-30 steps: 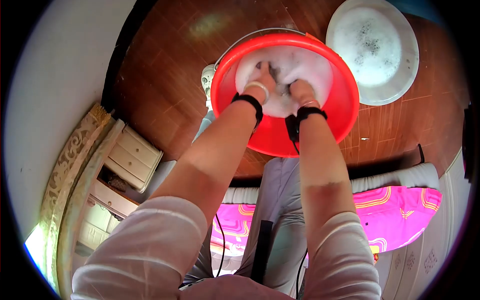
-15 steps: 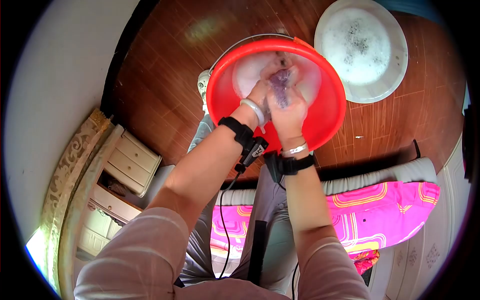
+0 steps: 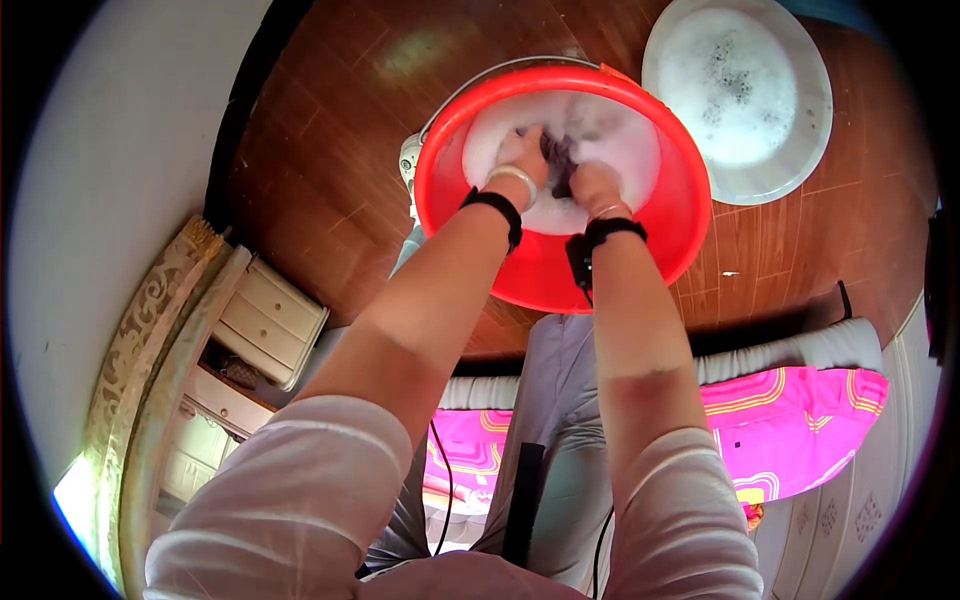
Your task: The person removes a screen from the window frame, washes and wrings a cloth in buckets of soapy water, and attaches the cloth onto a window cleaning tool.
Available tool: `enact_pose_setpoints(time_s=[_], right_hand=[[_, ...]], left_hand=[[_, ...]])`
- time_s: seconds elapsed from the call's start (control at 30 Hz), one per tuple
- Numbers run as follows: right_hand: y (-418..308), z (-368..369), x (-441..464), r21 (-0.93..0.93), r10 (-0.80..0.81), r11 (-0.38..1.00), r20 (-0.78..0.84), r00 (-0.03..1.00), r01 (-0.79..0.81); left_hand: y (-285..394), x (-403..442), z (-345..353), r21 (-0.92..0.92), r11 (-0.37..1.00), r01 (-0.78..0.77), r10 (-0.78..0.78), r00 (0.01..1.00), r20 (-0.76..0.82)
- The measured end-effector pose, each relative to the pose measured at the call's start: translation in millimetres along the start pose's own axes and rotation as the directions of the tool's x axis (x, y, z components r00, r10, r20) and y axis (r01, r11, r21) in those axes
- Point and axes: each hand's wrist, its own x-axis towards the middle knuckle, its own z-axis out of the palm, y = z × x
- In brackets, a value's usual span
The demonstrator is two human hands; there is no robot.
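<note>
Purple cloth (image 3: 558,160) amid foam (image 3: 635,155) in a red bucket (image 3: 560,265).
The person's right hand (image 3: 597,186) is closed on it; the left hand (image 3: 522,155) touches it, grip unclear.

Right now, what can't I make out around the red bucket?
In the head view:
Left hand, right hand: fingertips mostly lost in foam.
Purple cloth: full outline, covered by foam and hands.
Red bucket: bottom, under foam.
White basin: bottom, under foam.
White shoe: partly behind the bucket.
</note>
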Motion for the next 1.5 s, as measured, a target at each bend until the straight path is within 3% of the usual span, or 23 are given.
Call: enact_pose_setpoints(time_s=[0.07, 0.1, 0.13, 0.17, 0.2, 0.23, 0.33, 0.47, 0.5, 0.6, 0.7, 0.73, 0.8, 0.87, 0.93, 1.0, 1.07, 1.13, 1.17, 1.2, 1.23, 1.3, 1.5], right_hand=[[-8, -12, 6, 0.553, 0.403, 0.685, 0.253, 0.879, -0.473], [-12, -19, -1, 0.462, 0.269, 0.836, 0.126, 0.955, -0.297], [-17, -22, -14, 0.620, 0.238, 0.741, 0.115, 0.964, -0.257], [-35, -21, -36, 0.789, 0.064, 0.605, -0.182, 0.981, 0.107], [-26, -11, -42, 0.598, -0.095, 0.762, -0.279, 0.956, 0.250], [-48, -28, -72, 0.297, -0.205, 0.905, -0.325, 0.923, 0.305], [-74, -35, -111, 0.095, -0.281, 0.934, -0.400, 0.872, 0.344], [-90, -57, -99, 0.119, -0.053, 0.987, -0.372, 0.927, 0.104], [-83, -56, -85, 0.000, -0.092, 0.995, -0.468, 0.879, 0.104], [-49, -61, -36, 0.186, 0.131, 0.979, -0.284, 0.950, -0.079], [-33, -53, -18, 0.282, 0.175, 0.956, -0.336, 0.925, -0.078], [-27, -38, -19, 0.028, 0.011, 1.000, -0.403, 0.915, 0.000], [-12, -3, -27, -0.481, -0.335, 0.869, -0.404, 0.851, 0.113], [4, 8, -25, -0.440, -0.315, 0.860, -0.053, 0.948, 0.261], [14, -6, -8, -0.201, -0.064, 0.975, 0.165, 0.984, 0.098], [8, -25, -21, 0.098, 0.008, 0.995, 0.082, 0.997, -0.016], [-6, -35, -44, 0.639, 0.123, 0.766, -0.033, 0.992, -0.074], [-30, -38, -87, 0.841, 0.244, 0.540, -0.195, 0.950, 0.034], [-35, -47, -109, 0.988, 0.065, 0.151, 0.034, 0.997, -0.043], [-28, -58, -125, 0.890, 0.103, 0.152, 0.417, 0.903, -0.429], [-43, -67, -150, 0.897, -0.123, -0.081, 0.424, 0.897, -0.435], [-63, -69, -180, 0.900, -0.207, -0.282, 0.282, 0.937, -0.334], [-66, -78, -195, 0.866, -0.285, -0.202, 0.395, 0.873, -0.458]], left_hand=[[-15, 27, 5, -0.415, 0.862, 0.291, -0.189, 0.944, 0.270], [7, 20, -21, -0.515, 0.646, 0.563, -0.354, 0.819, 0.452], [12, 17, -20, -0.590, 0.557, 0.584, -0.350, 0.810, 0.471], [15, 16, -20, -0.655, 0.460, 0.599, -0.346, 0.801, 0.489], [18, 12, -20, -0.709, 0.357, 0.608, -0.342, 0.791, 0.507], [32, 2, -34, -0.791, -0.029, 0.611, -0.050, 0.789, 0.612], [35, -10, -32, -0.673, -0.345, 0.654, 0.231, 0.754, 0.614], [53, -34, -38, -0.853, 0.091, 0.514, -0.036, 0.857, 0.513], [62, -47, -59, -0.851, -0.063, 0.521, -0.004, 0.853, 0.522], [52, -50, -56, -0.815, 0.189, 0.548, -0.054, 0.835, 0.548], [45, -39, -58, -0.715, 0.688, 0.120, -0.051, 0.992, 0.116], [54, -40, -77, -0.541, 0.798, 0.265, -0.155, 0.958, 0.240], [0, -5, -12, 0.005, 0.993, -0.118, 0.114, 0.948, -0.298], [1, 10, -17, 0.038, 0.998, 0.045, -0.044, 0.999, -0.031], [-5, 20, -8, 0.007, 0.991, 0.130, -0.130, 0.991, -0.018], [0, 28, -11, 0.152, 0.980, 0.131, -0.153, 0.978, 0.142], [26, -11, -44, -0.037, 0.985, -0.166, 0.167, 0.986, 0.011], [39, -53, -63, -0.098, 0.945, -0.313, 0.308, 0.949, -0.069], [44, -73, -74, -0.230, 0.887, -0.400, 0.389, 0.916, -0.096], [60, -97, -97, -0.294, 0.810, -0.507, 0.481, 0.862, -0.162], [57, -112, -99, -0.291, 0.798, -0.527, 0.524, 0.846, -0.098], [64, -138, -112, -0.212, 0.763, -0.611, 0.576, 0.791, -0.208], [91, -215, -155, -0.444, 0.666, -0.600, 0.665, 0.747, -0.012]])
